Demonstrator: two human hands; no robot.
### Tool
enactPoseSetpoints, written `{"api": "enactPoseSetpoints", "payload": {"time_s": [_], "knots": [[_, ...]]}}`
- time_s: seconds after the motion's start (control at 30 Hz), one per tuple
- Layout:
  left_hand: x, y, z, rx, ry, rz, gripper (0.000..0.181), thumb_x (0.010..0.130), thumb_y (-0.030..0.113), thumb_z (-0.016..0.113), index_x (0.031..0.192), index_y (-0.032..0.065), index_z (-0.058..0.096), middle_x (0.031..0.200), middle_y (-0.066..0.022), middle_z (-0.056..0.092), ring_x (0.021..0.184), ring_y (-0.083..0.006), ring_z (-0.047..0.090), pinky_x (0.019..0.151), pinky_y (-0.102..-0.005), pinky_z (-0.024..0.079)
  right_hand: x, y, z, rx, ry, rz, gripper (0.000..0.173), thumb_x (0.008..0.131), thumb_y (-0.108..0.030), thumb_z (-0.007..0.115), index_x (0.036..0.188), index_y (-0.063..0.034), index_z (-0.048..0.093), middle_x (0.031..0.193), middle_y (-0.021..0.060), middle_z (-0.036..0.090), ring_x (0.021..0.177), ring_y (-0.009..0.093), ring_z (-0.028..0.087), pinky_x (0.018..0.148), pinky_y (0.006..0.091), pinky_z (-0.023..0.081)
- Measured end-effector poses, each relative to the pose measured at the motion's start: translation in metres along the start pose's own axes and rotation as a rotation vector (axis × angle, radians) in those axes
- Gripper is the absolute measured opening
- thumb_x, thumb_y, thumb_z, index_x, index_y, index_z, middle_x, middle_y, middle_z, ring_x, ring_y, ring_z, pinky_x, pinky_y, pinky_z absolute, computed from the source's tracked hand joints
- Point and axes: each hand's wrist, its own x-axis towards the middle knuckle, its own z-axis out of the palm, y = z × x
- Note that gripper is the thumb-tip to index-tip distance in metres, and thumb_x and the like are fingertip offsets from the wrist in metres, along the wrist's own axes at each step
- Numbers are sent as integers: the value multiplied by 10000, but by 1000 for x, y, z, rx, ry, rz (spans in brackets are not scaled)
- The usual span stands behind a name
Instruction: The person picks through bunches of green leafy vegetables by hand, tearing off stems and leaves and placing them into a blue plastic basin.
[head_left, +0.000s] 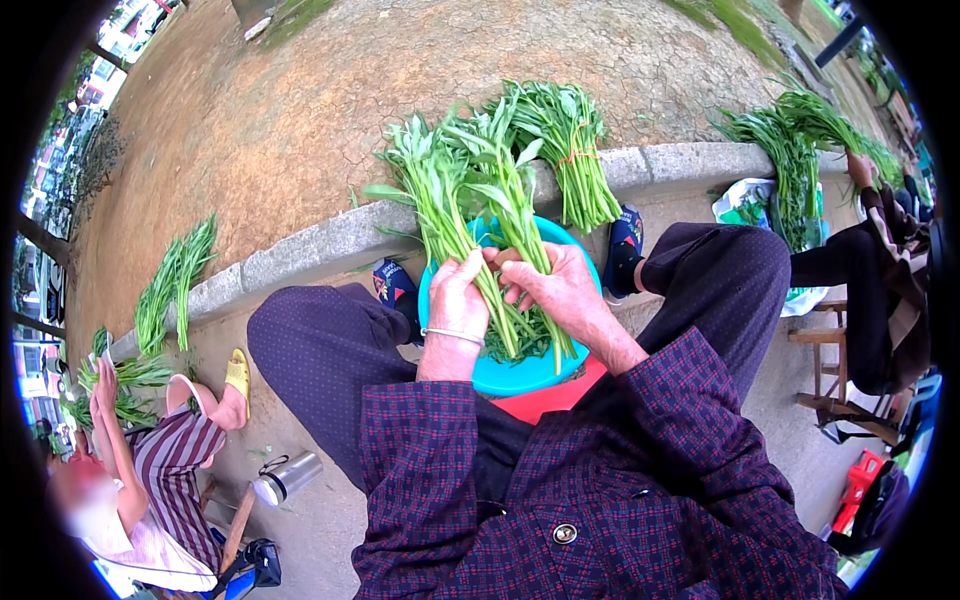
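Observation:
My left hand (459, 300), with a bracelet at the wrist, grips a bunch of leafy green stems (435, 199) whose tips point away from me. Close beside it, my right hand (551, 281) holds a smaller bunch of the same greens (517, 202) between thumb and fingers. Both bunches slant over a turquoise plastic basin (517, 380) between my knees. Loose leaves (517, 341) lie in the basin, partly hidden by the stems and hands. Beyond its far rim, a bundle of greens tied with an orange band (581, 161) rests on the stone kerb.
A stone kerb (345, 236) runs across, with cracked bare earth (300, 112) behind it. At left sits a person (165, 465) near more greens (169, 285) and a steel flask (292, 476) lying on its side. At right another person (885, 277) handles greens beside a wooden stool (821, 337).

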Motion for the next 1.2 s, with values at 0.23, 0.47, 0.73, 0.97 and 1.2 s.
{"api": "enactPoseSetpoints", "payload": {"time_s": [0.23, 0.47, 0.73, 0.97, 1.2], "knots": [[-6, 22, 7, -56, -113, -3, 125, 916, 142, 501, 971, 32, 522, 859, -54, 520, 771, -190, 517, 786, -396, 488, 5, -20, -19, 35, 150, 8, 189, 855, -120, 612, 1003, -5, 633, 660, 21, 609, 395, 43, 442, 361, 186, 346], [-13, 32, 18, -123, -162, -16, 162, 935, 139, 452, 1025, 16, 504, 854, -51, 485, 747, -184, 480, 760, -380, 473, 7, -40, -39, 188, 272, -53, 202, 853, -96, 601, 1019, 18, 614, 685, 51, 617, 402, 59, 462, 366, 201, 397], [-20, 28, 30, 110, -263, -3, 153, 931, 135, 476, 1057, 58, 517, 853, -35, 505, 705, -155, 494, 704, -352, 484, 2, -34, -31, 297, 225, -4, 173, 822, -156, 657, 910, -11, 619, 561, -21, 502, 393, 56, 409, 370, 213, 343], [-23, 14, 40, 259, -254, 25, 189, 911, 143, 520, 1065, 34, 506, 846, -46, 521, 682, -151, 516, 669, -319, 491, -3, -5, -6, 421, 114, 204, 169, 853, -172, 594, 797, -13, 592, 545, 10, 517, 398, 81, 433, 378, 237, 359], [-28, 4, 49, 456, -192, 37, 258, 875, 133, 557, 1100, 11, 527, 820, -41, 545, 617, -118, 495, 628, -275, 491, -2, -26, -11, 427, 57, 91, 193, 853, -168, 575, 725, -27, 547, 578, 44, 561, 399, 87, 461, 382, 243, 379]]}}
